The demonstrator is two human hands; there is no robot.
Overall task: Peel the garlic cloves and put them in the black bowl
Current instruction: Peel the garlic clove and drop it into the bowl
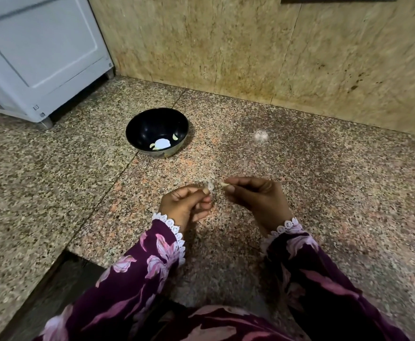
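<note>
While left hand [186,205] pinches loose skin [210,187], right hand [255,198] pinches the clove [224,184] apart from it, prob so peel stays back; bowl [137,124] w/ approx 3 cloves sits beyond on bench [324,180].

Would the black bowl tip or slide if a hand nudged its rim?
The black bowl probably rocks easily: it looks rounded underneath and narrow-based. With only a few peeled cloves inside it seems light, so it may slide on the polished granite counter.

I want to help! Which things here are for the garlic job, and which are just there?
For the job: black bowl, peeled cloves inside it, clove in right hand, papery skin in left hand.
Just there: white appliance, stone wall.
</note>
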